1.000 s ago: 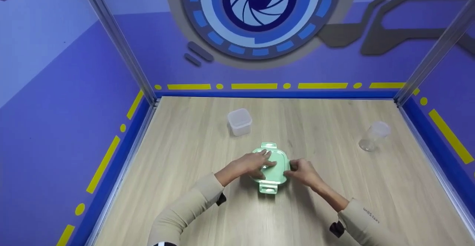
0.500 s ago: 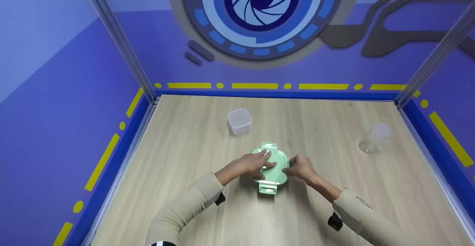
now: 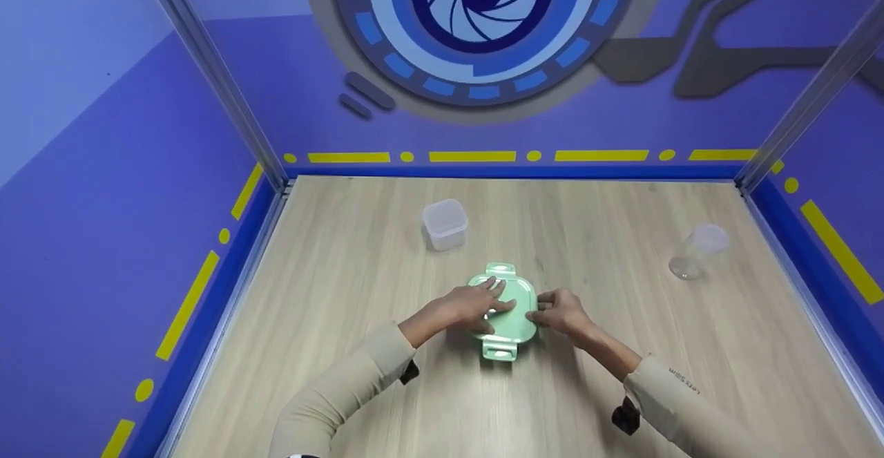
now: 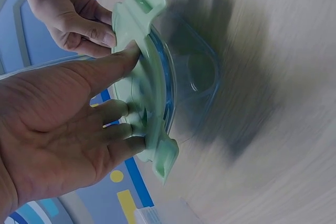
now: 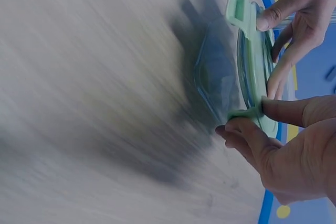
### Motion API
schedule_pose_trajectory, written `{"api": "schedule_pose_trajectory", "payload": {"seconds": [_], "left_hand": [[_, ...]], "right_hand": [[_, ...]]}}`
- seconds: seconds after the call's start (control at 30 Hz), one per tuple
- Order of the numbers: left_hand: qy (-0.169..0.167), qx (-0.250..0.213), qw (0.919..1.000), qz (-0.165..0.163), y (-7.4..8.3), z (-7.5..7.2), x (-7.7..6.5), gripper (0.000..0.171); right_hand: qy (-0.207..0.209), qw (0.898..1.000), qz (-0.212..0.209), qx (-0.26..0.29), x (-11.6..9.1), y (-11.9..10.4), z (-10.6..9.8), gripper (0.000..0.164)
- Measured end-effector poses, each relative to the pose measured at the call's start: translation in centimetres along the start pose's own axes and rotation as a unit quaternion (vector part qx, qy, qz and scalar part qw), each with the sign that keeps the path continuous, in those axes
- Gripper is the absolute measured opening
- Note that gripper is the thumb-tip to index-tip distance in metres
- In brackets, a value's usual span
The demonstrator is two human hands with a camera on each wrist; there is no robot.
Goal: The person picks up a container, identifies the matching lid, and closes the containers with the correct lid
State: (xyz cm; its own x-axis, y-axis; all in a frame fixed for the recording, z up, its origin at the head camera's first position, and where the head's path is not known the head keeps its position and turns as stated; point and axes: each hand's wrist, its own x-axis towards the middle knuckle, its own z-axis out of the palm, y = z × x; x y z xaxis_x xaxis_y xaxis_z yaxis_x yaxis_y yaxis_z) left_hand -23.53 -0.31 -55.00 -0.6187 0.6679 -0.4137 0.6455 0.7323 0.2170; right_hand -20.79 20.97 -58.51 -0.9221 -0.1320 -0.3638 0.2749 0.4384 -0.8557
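Observation:
A food container with a mint-green lid (image 3: pixel 519 321) and a clear body (image 5: pixel 216 74) stands on the table before me. Its front latch (image 3: pixel 498 351) and back latch (image 3: pixel 500 269) stick outward. My left hand (image 3: pixel 464 307) presses on top of the lid with spread fingers; in the left wrist view its thumb and fingertips touch the green surface. At the container's right side, my right hand (image 3: pixel 563 313) pinches the right latch (image 5: pixel 244 113), thumb on the lid's edge and bent fingers at the flap. The left hand partly covers the lid, and its left latch is hidden.
A small translucent square tub (image 3: pixel 446 226) stands behind the container, slightly left. Farther right is a clear cylindrical jar (image 3: pixel 697 252). Blue panels (image 3: pixel 373 133) wall the wooden table (image 3: pixel 331 264) at the back and sides.
My right hand has shifted slightly at the container's right edge, its fingers and thumb still at the latch. The left hand and container stay in place; the head view tilts a little.

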Motion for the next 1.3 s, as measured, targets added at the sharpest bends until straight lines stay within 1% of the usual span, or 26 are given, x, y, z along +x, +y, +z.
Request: {"api": "schedule_pose_trajectory", "payload": {"seconds": [0.07,0.13,0.2,0.27,0.4,0.53,0.67,0.73,0.9,1.03,1.07,1.13,1.23,1.3], "left_hand": [[-0.004,-0.004,1.0,0.002,0.2,0.1,-0.1,0.071],[-0.009,-0.006,0.9999,0.003,0.3,0.2,-0.2,0.072],[-0.013,-0.008,0.9999,0.001,0.4,0.2,-0.2,0.072],[-0.016,-0.012,0.9998,0.001,0.5,0.2,-0.3,0.072],[-0.008,-0.032,0.9994,0.004,0.2,0.1,-0.4,0.071],[0.004,-0.054,0.9985,0.004,-0.3,0.0,-0.8,0.071],[0.008,-0.075,0.9972,-0.002,-0.5,0.0,-1.2,0.07],[0.008,-0.084,0.9964,-0.002,-0.4,0.2,-1.2,0.07],[0.013,-0.09,0.9958,0.008,-0.4,0.4,-0.9,0.068],[0.016,-0.092,0.9956,0.008,-0.6,0.3,-0.8,0.068],[0.015,-0.09,0.9957,0.01,-0.6,0.3,-0.8,0.067],[0.011,-0.093,0.9955,0.013,-0.6,0.4,-0.9,0.067],[0.013,-0.093,0.9954,0.018,-0.6,0.3,-1.1,0.065],[0.021,-0.093,0.9953,0.016,-0.7,0.3,-1.4,0.064]], "right_hand": [[-0.001,1.0,0.002,0.006,-0.3,0.3,0.1,0.052],[-0.011,1.0,-0.01,0.009,-0.5,0.6,0.0,0.052],[-0.012,1.0,-0.019,0.017,-0.6,0.9,-0.1,0.052],[-0.015,0.999,-0.031,0.013,-0.7,1.1,-0.2,0.051],[-0.006,0.999,-0.043,-0.003,-0.6,1.4,-0.4,0.051],[-0.006,0.999,-0.049,-0.012,-0.1,1.5,-0.5,0.056],[-0.01,0.999,-0.05,-0.012,0.2,1.7,-0.8,0.06],[-0.014,0.999,-0.041,-0.012,0.3,1.9,-1.0,0.062],[-0.049,0.998,-0.025,-0.002,0.5,1.9,-1.7,0.062],[-0.055,0.998,-0.025,0.009,1.2,1.5,-2.4,0.054],[-0.056,0.998,-0.027,0.008,1.5,1.4,-2.6,0.053],[-0.071,0.997,-0.04,0.005,2.0,1.3,-2.7,0.052],[-0.107,0.993,-0.057,0.01,2.9,1.1,-2.8,0.054],[-0.129,0.989,-0.074,0.008,3.4,1.0,-2.7,0.056]]}}
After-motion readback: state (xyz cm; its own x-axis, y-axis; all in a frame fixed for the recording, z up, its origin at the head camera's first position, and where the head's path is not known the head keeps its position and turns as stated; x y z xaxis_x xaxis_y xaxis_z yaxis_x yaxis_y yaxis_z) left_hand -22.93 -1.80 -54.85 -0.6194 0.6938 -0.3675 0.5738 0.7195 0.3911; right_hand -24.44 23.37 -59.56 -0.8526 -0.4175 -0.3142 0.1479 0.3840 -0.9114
